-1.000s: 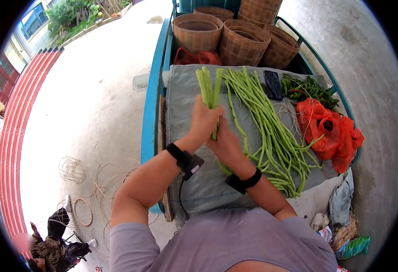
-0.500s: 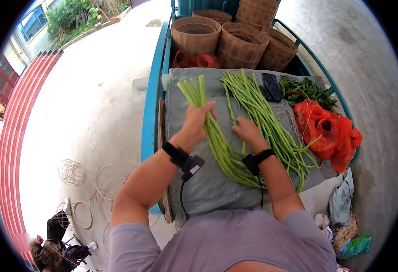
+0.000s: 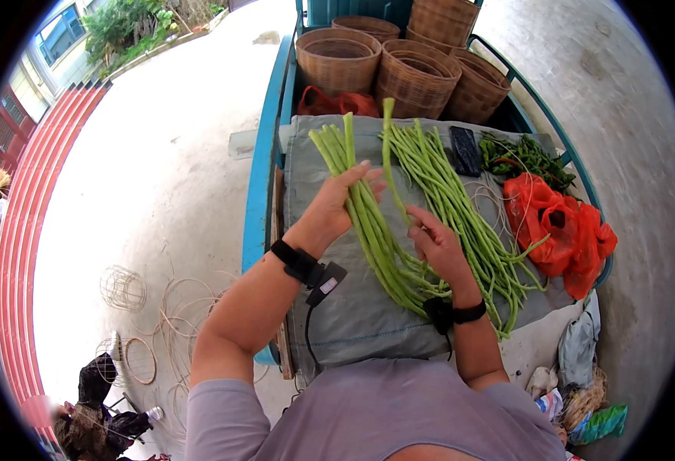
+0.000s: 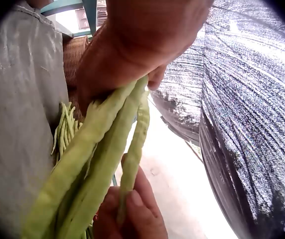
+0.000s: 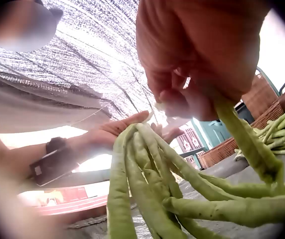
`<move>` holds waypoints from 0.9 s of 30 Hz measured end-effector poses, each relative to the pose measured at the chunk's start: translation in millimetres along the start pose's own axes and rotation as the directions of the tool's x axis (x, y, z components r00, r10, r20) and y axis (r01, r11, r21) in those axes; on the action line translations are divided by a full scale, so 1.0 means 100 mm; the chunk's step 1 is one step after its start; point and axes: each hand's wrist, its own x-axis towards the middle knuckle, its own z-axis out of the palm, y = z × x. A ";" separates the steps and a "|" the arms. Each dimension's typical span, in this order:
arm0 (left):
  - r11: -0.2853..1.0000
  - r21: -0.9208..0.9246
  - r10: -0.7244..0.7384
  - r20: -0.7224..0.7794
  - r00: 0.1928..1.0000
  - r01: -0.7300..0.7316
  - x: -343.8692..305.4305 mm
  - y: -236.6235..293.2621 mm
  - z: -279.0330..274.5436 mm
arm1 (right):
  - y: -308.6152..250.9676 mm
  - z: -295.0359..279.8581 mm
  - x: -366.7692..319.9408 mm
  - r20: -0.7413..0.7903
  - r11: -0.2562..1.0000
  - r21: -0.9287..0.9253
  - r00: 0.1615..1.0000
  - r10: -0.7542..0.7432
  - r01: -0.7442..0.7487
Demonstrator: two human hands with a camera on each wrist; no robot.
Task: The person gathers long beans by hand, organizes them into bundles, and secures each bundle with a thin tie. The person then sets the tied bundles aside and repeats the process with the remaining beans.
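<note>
My left hand (image 3: pixel 330 207) holds a bunch of long green beans (image 3: pixel 367 219), with cut ends rising above the thumb and tails trailing over the grey cloth (image 3: pixel 337 315). Its fingers reach past the bunch to the right. In the left wrist view, thumb and fingers of my right hand (image 4: pixel 132 214) pinch one bean (image 4: pixel 136 139) beside the bunch. From the head, that single bean (image 3: pixel 387 142) stands up between both hands. A larger pile of long beans (image 3: pixel 449 188) lies to the right on the cloth, partly behind my right hand.
Brown woven baskets (image 3: pixel 418 77) stand at the back of the blue cart (image 3: pixel 264 161). Right of the bean pile lie a dark phone-like slab (image 3: pixel 465 151), green peppers (image 3: pixel 526 157), thin string and a red plastic bag (image 3: pixel 556 230). Wire loops (image 3: pixel 172 323) lie on the ground at left.
First both hands were together at the bunch. My right hand then moved right to the pile and now holds up a single bean. My left hand has kept the bunch, its fingers now more spread.
</note>
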 end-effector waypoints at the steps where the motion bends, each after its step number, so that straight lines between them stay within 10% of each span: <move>1: 1.000 -0.002 0.015 0.087 0.996 -0.015 0.00 0.01 0.00 | 0.01 -0.01 -0.02 0.028 0.993 -0.103 0.998 -0.058 0.061; 4: 0.997 0.057 0.035 0.190 0.981 -0.047 -0.04 0.04 0.04 | -0.12 -0.03 -0.06 0.073 0.901 -0.396 0.984 -0.163 0.179; 16: 0.994 0.091 0.046 0.136 0.990 -0.059 -0.03 0.00 0.02 | -0.27 -0.08 -0.10 0.102 0.860 -0.447 0.969 -0.224 0.246; 24: 0.992 -0.027 0.124 0.014 0.992 -0.124 -0.23 0.14 0.26 | 0.17 -0.12 -0.24 -0.029 0.930 -0.352 0.994 0.104 -0.107; 27: 0.981 -0.064 0.192 0.218 0.957 -0.183 -0.15 0.24 0.10 | 0.28 -0.24 -0.37 -0.063 0.963 -0.192 0.982 0.181 -0.190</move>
